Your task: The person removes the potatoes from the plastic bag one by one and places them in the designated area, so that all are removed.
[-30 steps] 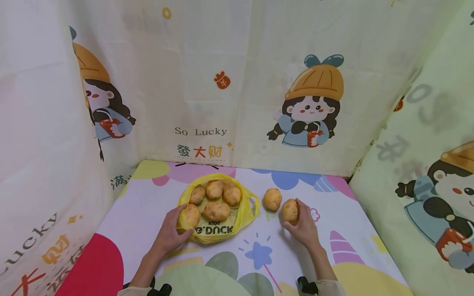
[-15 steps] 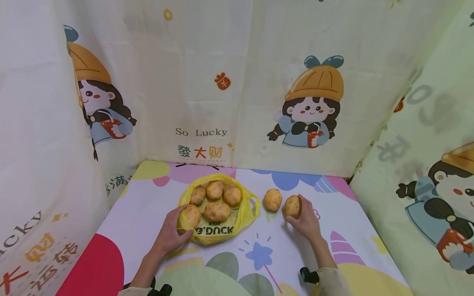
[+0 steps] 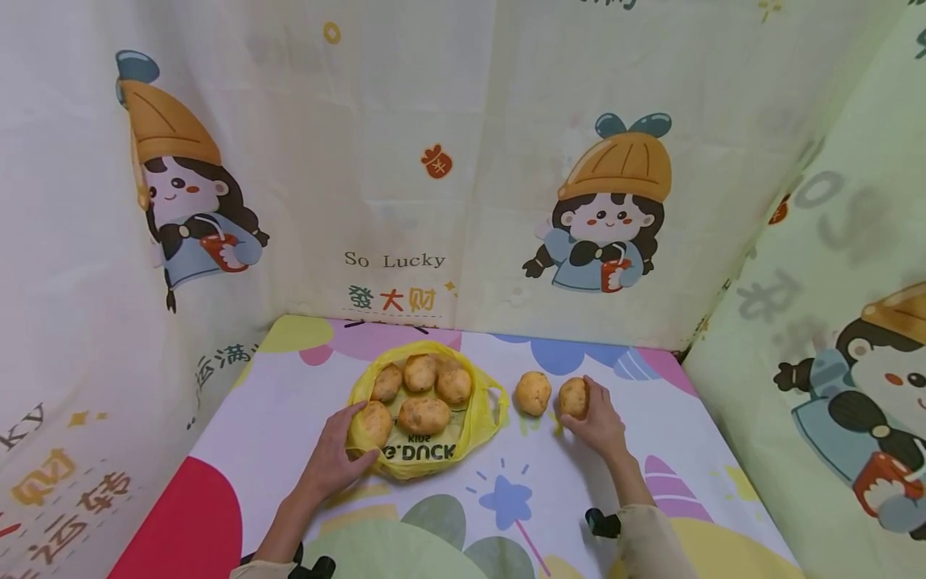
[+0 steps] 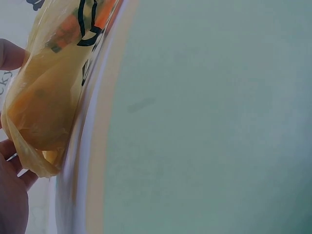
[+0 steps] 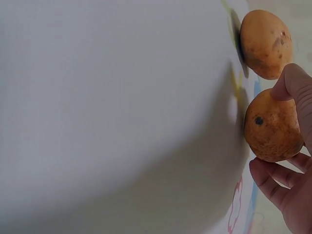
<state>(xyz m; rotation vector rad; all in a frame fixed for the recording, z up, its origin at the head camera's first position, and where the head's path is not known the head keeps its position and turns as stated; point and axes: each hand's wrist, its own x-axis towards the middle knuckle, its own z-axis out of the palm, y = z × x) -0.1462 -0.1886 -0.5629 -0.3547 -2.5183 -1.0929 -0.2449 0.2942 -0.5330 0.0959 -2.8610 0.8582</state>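
A yellow plastic bag with several potatoes in its open mouth lies on the left part of the table. My left hand grips the bag's near left side, beside a potato; in the left wrist view the thumb and fingers hold the thin yellow film. To the right of the bag, my right hand holds a potato between thumb and fingers, close to the tabletop. The right wrist view shows a dark spot on this potato. Another loose potato rests just to its left, between it and the bag.
The table wears a printed cover with a star wand, clouds and coloured shapes. Patterned curtains close off the back and both sides. The bag's loop handle sticks out toward the loose potatoes.
My right hand has shifted slightly right and away from me with the potato in its grip. The left hand stays on the bag. The head view has tilted a little.
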